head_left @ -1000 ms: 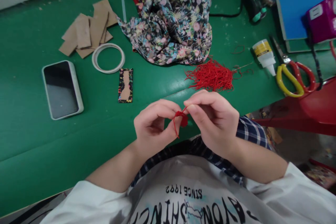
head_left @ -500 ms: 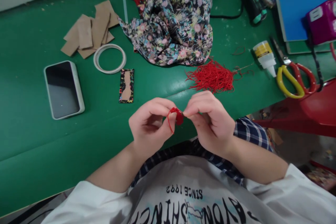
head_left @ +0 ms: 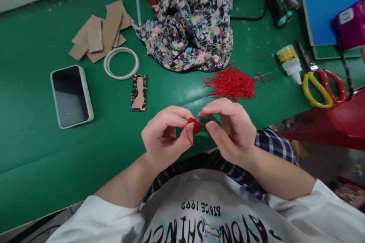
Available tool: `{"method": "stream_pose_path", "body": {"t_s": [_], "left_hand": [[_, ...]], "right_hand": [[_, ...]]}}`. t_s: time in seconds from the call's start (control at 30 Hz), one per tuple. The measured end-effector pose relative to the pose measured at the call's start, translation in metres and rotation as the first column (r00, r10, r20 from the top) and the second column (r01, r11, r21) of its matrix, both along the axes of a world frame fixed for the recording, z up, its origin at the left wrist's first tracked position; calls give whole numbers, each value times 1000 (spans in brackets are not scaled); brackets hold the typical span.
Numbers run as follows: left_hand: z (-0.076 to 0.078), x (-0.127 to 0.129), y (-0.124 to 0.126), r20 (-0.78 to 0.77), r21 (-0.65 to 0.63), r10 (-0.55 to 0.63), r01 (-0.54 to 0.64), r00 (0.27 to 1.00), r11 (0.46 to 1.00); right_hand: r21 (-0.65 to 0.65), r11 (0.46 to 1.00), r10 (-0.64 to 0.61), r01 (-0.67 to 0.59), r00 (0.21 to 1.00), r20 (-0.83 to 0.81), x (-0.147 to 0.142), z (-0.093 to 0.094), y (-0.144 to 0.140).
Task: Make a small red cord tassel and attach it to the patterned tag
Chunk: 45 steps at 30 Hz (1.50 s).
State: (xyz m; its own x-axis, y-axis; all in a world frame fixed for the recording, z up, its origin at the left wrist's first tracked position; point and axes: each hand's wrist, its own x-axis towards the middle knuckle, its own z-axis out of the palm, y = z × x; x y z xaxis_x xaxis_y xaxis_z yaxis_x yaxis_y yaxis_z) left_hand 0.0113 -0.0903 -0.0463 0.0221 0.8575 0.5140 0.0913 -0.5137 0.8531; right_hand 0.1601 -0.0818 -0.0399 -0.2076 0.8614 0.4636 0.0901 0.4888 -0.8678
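Between the thumb and fingers of my left hand (head_left: pixel 167 133) is a small bundle of red thread (head_left: pixel 195 124), with one loop hanging over the thumb. A short thread end sticks out of the bundle to the right, towards my right hand (head_left: pixel 232 131). My right thumb and index finger are parted there, the thread end lying near the thumb tip. Beyond my hands lies a loose heap of red threads (head_left: pixel 232 82). A small card strip (head_left: pixel 139 93) edged with floral cloth is left of it.
Around lie a phone (head_left: pixel 70 97), a tape roll (head_left: pixel 107 64), cardboard pieces (head_left: pixel 95 36) and crumpled floral cloth (head_left: pixel 196 26). At the right are a glue bottle (head_left: pixel 289 62), scissors (head_left: pixel 316 87), a green-black tool (head_left: pixel 276 3), a purple object (head_left: pixel 352 26) and a red stool (head_left: pixel 346 117).
My right thumb and index finger have parted from their pinch at the red bundle, and the thread end now shows between the hands. My left hand keeps its hold.
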Motion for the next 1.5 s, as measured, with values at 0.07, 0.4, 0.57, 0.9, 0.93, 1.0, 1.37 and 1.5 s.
{"method": "stream_pose_path", "body": {"t_s": [0.07, 0.4, 0.57, 0.9, 0.93, 1.0, 1.37, 1.5], "left_hand": [[0, 0, 1, -31, 26, 0, 1, 1000, 1000], [-3, -1, 0, -75, 53, 50, -46, 996, 998], [-3, -1, 0, -64, 55, 38, -34, 997, 998], [-2, -1, -1, -106, 22, 53, -51, 993, 998], [-2, -1, -1, -118, 16, 53, -51, 992, 999], [-1, -1, -1, -156, 9, 59, -58, 986, 998], [-4, -1, -1, -178, -74, 29, -43, 984, 996], [-5, -1, 1, -187, -55, 26, -37, 982, 998]], "right_hand": [[9, 1000, 10, -10, 1000, 22, 3, 1, 1], [35, 999, -10, 6, 993, 115, 2, 4, 3], [45, 999, -28, 22, 991, 131, 1, 4, 4], [159, 985, -95, 65, 979, 183, 0, 2, -1], [165, 984, -103, 72, 977, 186, 0, 2, -1], [165, 982, -120, 89, 974, 190, 0, 2, 0], [-80, 995, -55, 63, 993, 100, 1, 4, 2], [-167, 986, 1, 10, 998, 64, 4, 5, 5]]}}
